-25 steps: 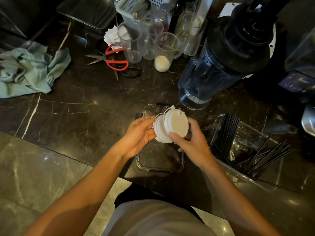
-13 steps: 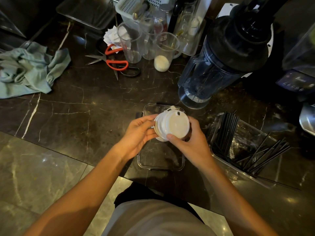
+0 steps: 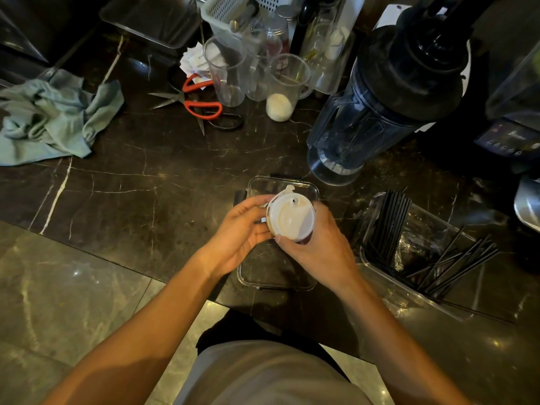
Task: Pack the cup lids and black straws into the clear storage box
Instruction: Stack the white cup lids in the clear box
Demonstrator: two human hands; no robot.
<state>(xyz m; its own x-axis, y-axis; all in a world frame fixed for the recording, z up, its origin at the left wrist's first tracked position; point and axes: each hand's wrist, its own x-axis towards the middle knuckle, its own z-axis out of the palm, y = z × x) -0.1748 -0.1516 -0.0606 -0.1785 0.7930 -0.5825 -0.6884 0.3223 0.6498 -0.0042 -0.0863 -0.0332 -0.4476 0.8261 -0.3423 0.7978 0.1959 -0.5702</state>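
Near the bench's front edge, the left hand (image 3: pixel 238 232) and right hand (image 3: pixel 318 247) both closed their grip round a stack of white round plastic cup lids (image 3: pixel 290 216), held above the clear rectangular plastic storage box (image 3: pixel 311 283) beneath them. To do this well, the lids wanted squaring into one even stack, then lowering flat into the box. Towards the right edge, thin black straws (image 3: pixel 391 222) lay in a clear plastic tub (image 3: pixel 409 302). Farther back stood a dark blender jug (image 3: pixel 359 133).
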